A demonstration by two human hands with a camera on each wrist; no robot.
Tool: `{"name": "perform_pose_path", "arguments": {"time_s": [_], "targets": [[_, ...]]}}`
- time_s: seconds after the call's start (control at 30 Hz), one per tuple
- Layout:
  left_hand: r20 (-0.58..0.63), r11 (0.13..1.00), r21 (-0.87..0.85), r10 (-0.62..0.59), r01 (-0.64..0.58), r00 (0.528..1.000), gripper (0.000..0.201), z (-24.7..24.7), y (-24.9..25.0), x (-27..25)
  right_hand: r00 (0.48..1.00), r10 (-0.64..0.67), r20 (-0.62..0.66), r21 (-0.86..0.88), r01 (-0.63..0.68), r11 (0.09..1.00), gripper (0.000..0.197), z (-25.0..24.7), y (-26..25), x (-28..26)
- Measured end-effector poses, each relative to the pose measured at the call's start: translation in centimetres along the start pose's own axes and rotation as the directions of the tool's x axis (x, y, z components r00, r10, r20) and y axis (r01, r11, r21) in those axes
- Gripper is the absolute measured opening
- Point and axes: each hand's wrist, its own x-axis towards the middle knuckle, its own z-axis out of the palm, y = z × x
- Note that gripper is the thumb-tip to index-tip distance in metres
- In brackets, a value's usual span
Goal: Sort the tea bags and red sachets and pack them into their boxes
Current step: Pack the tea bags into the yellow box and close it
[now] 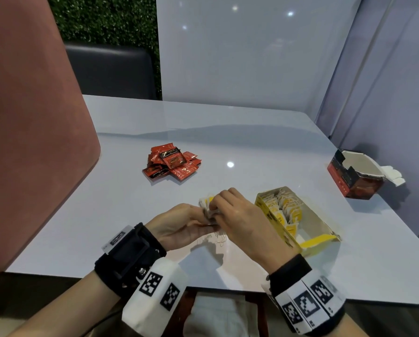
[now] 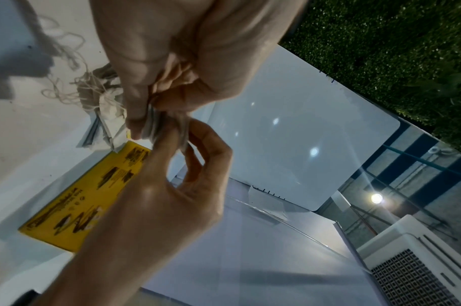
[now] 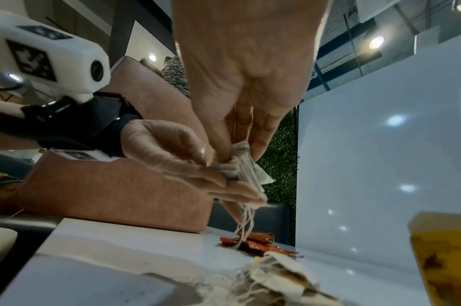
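Note:
Both hands meet above the table's near middle around a small stack of tea bags (image 1: 211,213) (image 3: 244,168). My left hand (image 1: 179,226) cups the stack from below with its fingers curled round it. From above, my right hand (image 1: 237,210) pinches the same stack between thumb and fingers (image 3: 224,149). Loose strings (image 3: 244,223) dangle under it. More tea bags (image 3: 279,275) (image 2: 106,116) lie on the table beneath the hands. The open yellow box (image 1: 293,217) to the right holds a row of tea bags. A heap of red sachets (image 1: 172,162) lies further back, and the open red box (image 1: 354,175) stands at the far right.
The white table (image 1: 252,142) has a pale partition along its back and right side. A pink padded seat back (image 1: 28,132) rises at the left. The table's front edge runs just under my wrists.

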Motion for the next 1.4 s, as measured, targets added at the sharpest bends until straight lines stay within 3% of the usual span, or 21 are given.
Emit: {"name": "perform_pose_path", "arguments": {"time_s": [0.07,0.1,0.23,0.3,0.4,0.43,0.5,0.57,0.6,0.63,0.7,0.77,0.83,0.93,1.03,1.1,1.13,1.2,1.27,1.33,1.4], "targets": [[-0.016,0.996,-0.091,0.004,-0.005,1.0,0.053,0.1,-0.1,-0.1,0.999,0.037,0.02,0.1,-0.038,0.994,0.014,0.1,-0.1,-0.4],[-0.017,0.991,-0.13,0.006,-0.008,1.0,0.052,0.0,0.0,-0.1,0.996,0.08,0.031,0.185,-0.084,0.979,0.012,-0.1,0.0,-0.5],[-0.029,0.995,-0.097,-0.019,0.016,0.999,0.028,0.1,0.3,0.1,0.97,0.236,0.066,0.427,-0.241,0.872,0.026,-1.1,0.7,-0.3],[-0.034,0.996,-0.087,-0.031,0.028,0.999,0.029,0.2,0.2,0.4,0.956,0.292,0.037,0.474,-0.274,0.837,0.032,-1.4,1.1,0.0],[0.015,0.998,-0.057,-0.028,0.029,1.0,0.034,0.5,0.3,0.6,0.939,0.343,0.032,0.443,-0.321,0.837,0.018,-1.8,1.8,0.4],[0.032,0.999,-0.032,-0.026,0.027,0.999,0.034,0.5,0.4,0.6,0.932,0.357,0.067,0.427,-0.35,0.833,0.017,-2.0,2.1,0.6],[0.067,0.999,0.034,-0.026,0.024,0.997,0.031,0.6,0.4,0.6,0.902,0.369,0.224,0.4,-0.43,0.81,0.038,-2.5,2.8,0.8],[0.08,0.985,0.174,-0.018,0.003,0.997,0.027,0.7,0.4,0.7,0.829,0.349,0.437,0.366,-0.518,0.773,0.058,-3.2,3.4,1.0],[0.082,0.96,0.277,0.01,-0.032,0.997,0.035,0.8,0.4,0.7,0.794,0.328,0.511,0.348,-0.54,0.766,0.064,-3.6,3.6,1.0],[0.084,0.921,0.382,0.043,-0.072,0.996,0.056,1.0,0.5,0.7,0.775,0.307,0.553,0.347,-0.548,0.761,0.067,-3.9,3.9,1.0],[0.077,0.801,0.588,0.079,-0.109,0.994,0.097,1.7,1.0,0.8,0.79,0.285,0.542,0.389,-0.537,0.748,0.064,-4.9,4.5,0.9],[0.101,0.579,0.8,0.125,-0.155,0.987,0.104,3.0,1.9,1.1,0.828,0.304,0.472,0.414,-0.512,0.753,0.053,-6.2,5.5,0.9],[0.166,0.387,0.894,0.18,-0.224,0.97,0.104,4.8,2.8,2.1,0.848,0.322,0.421,0.43,-0.499,0.752,0.041,-7.7,6.5,0.6],[0.247,0.29,0.91,0.191,-0.295,0.95,0.105,7.4,3.6,4.5,0.866,0.364,0.343,0.394,-0.484,0.781,0.031,-9.6,7.6,-0.2],[0.293,0.238,0.909,0.22,-0.342,0.931,0.098,9.9,2.8,6.2,0.87,0.422,0.254,0.262,-0.482,0.836,0.025,-10.8,9.0,-1.6],[0.347,0.149,0.911,0.224,-0.383,0.911,0.084,10.8,1.5,6.8,0.857,0.462,0.228,0.103,-0.493,0.864,0.024,-11.4,10.3,-2.8],[0.39,0.039,0.912,0.229,-0.408,0.892,0.07,10.8,0.6,7.2,0.845,0.483,0.23,0.0,-0.496,0.868,0.024,-11.6,10.9,-3.4],[0.517,-0.269,0.849,0.241,-0.455,0.822,0.04,10.2,-1.1,7.8,0.802,0.526,0.283,-0.213,-0.482,0.85,0.027,-11.7,11.5,-4.7],[0.647,-0.476,0.721,0.2,-0.504,0.736,0.028,9.4,-2.5,8.4,0.765,0.537,0.355,-0.358,-0.419,0.834,0.03,-11.2,11.6,-5.6],[0.726,-0.561,0.618,0.138,-0.551,0.674,0.028,9.2,-3.2,8.7,0.76,0.524,0.384,-0.384,-0.385,0.839,0.033,-10.6,11.4,-5.8],[0.739,-0.58,0.569,0.05,-0.583,0.671,0.036,9.4,-3.4,8.6,0.754,0.509,0.415,-0.373,-0.369,0.851,0.037,-9.8,11.5,-5.7]]}}
